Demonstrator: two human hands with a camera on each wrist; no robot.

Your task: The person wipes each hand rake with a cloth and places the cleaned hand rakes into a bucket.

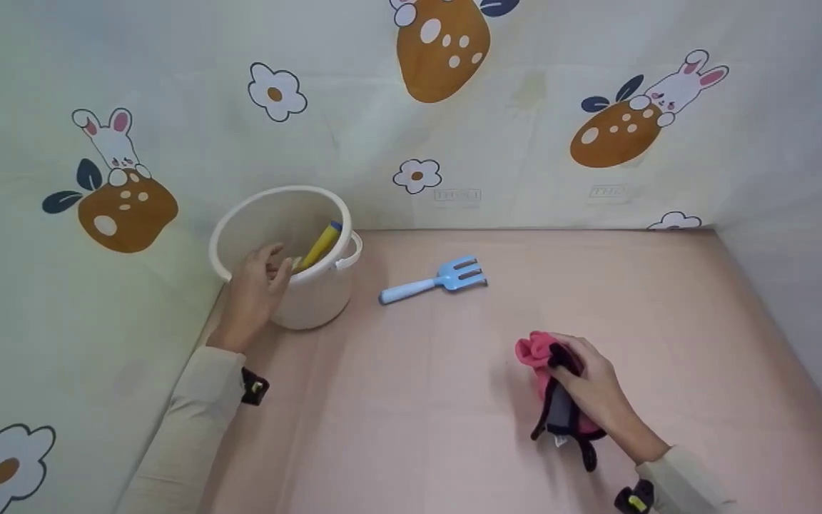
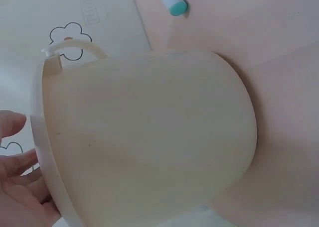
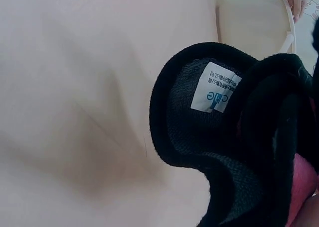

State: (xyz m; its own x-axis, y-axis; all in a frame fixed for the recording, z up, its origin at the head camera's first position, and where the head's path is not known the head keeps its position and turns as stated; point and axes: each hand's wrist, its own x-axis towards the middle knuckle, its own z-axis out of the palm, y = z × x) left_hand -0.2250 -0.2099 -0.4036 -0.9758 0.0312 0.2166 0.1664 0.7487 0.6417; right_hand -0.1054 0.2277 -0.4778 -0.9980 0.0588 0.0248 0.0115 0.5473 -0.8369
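The pink-and-black cloth item is gripped in the right hand's fingers; the right hand is over the tabletop. Relaxed left-hand fingers reach over the bucket; a yellow object is already inside, the blue fork outside: seemingly partway.

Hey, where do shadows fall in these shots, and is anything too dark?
Head view: soft shadow beside the bucket; left wrist view: a darker shadow band along the bucket's base; right wrist view: broad, soft-edged shadows on the pinkish surface, and the black-trimmed fabric item dark enough that its folds merge, though its white label stands out.
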